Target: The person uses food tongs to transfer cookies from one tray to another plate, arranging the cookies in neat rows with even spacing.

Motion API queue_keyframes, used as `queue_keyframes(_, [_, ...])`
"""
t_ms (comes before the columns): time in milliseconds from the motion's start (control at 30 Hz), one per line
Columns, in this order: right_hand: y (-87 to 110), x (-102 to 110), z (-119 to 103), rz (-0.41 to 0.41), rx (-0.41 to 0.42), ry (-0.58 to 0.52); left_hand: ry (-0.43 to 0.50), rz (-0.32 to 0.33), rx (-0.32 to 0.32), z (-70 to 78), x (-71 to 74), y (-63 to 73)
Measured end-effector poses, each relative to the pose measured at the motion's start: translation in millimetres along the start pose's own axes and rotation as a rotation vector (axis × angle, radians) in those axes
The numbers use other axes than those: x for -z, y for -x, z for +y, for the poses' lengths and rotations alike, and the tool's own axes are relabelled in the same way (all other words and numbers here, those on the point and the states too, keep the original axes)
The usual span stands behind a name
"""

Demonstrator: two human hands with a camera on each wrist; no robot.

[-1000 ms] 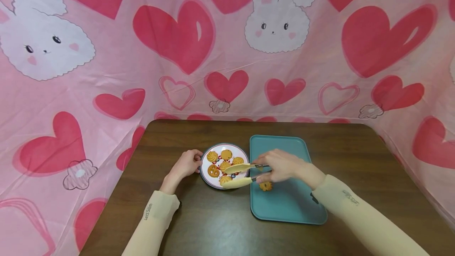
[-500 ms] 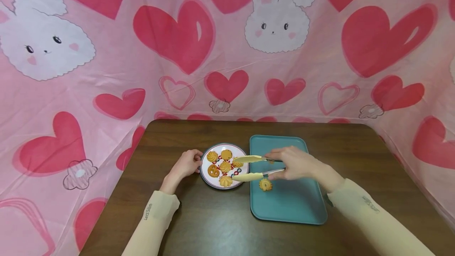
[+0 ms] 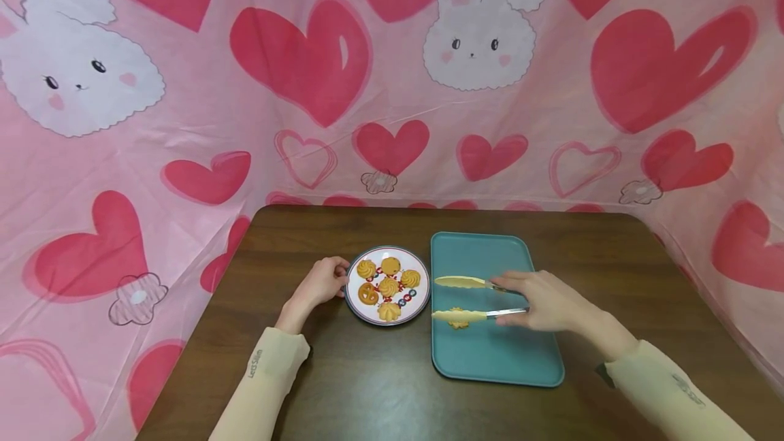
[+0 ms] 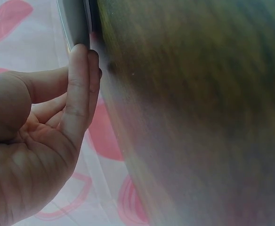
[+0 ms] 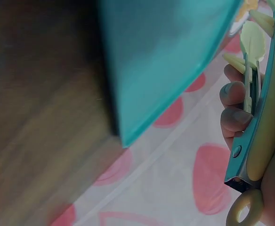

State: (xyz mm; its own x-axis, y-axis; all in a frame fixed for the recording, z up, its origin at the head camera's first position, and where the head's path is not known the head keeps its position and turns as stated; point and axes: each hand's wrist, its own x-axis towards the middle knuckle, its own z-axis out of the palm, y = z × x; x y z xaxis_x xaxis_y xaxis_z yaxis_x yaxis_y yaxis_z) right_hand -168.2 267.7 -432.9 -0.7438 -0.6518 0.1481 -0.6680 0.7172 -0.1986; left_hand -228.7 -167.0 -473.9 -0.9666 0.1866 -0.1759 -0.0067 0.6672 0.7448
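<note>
At the rim of a round white plate (image 3: 422, 296), my left hand (image 3: 323, 280) touches the left edge. In the left wrist view, straight fingers (image 4: 77, 89) meet the rim from below. Several cookies, among them a pretzel-shaped cookie (image 3: 367, 293) and a swirled cookie (image 3: 388, 287), lie on the plate. My right hand (image 3: 545, 299) grips tongs (image 3: 468, 316) with pale yellow tips over the teal tray (image 3: 508, 356). The tongs' arms stand apart with nothing between the tips. Their nearer tip overlaps a cookie (image 3: 458, 325) on the tray.
The tray stands just right of the plate on a dark wooden table (image 3: 343, 386). A pink curtain (image 3: 392, 101) with hearts and rabbits hangs behind and around the table's far edge.
My right hand has drawn the tongs rightward from over the plate to over the tray, and their arms have spread wider. The left hand and plate have stayed in place.
</note>
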Motion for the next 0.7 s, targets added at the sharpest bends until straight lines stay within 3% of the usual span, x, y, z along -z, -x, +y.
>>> queue_keyframes(233, [22.3,-5,6,0.009,-0.038,0.019,-0.002,0.000,0.007,1.2,0.2,0.5])
queue_keyframes(700, [41.7,-15,6,0.021,-0.038,0.050,0.006,0.004,-0.001,0.4,0.6,-0.2])
